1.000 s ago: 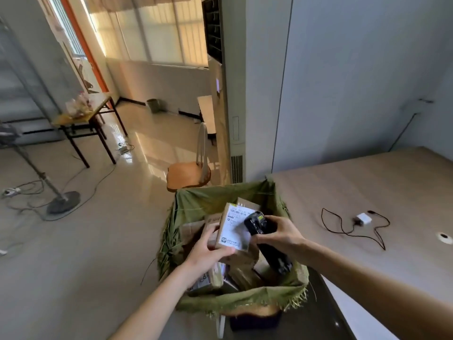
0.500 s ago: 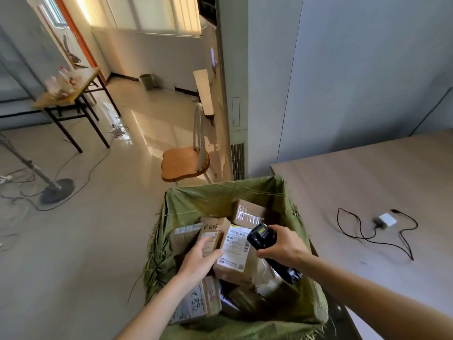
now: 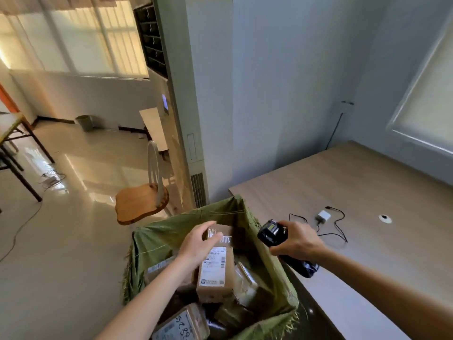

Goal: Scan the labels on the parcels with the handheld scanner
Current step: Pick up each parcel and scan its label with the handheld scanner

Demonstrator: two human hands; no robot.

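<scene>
Since half a second ago, the left hand (image 3: 198, 244) has let go of the labelled cardboard parcel (image 3: 215, 273) and reached past it to a smaller taped parcel (image 3: 221, 233) at the far side of the green woven sack (image 3: 176, 231); its fingers (image 3: 212, 238) lie curved over that parcel's near top edge, though whether they grip it or only rest on it cannot be told. Meanwhile the right hand (image 3: 297, 240) has swung the black handheld scanner (image 3: 273, 233) out of the sack and to the right, so it hangs over the sack's right rim at the edge of the wooden counter (image 3: 367, 182). Its fingers are wrapped round the scanner's handle, the small lit screen facing up and the head pointing left toward the parcels.

More parcels lie in the sack, one near the bottom edge bearing handwritten numbers (image 3: 182, 325). On the counter beyond the right hand sits a white charger (image 3: 323, 216) with a looping black cable (image 3: 339, 229). A wooden chair (image 3: 142, 204) stands on the shiny floor behind the sack.
</scene>
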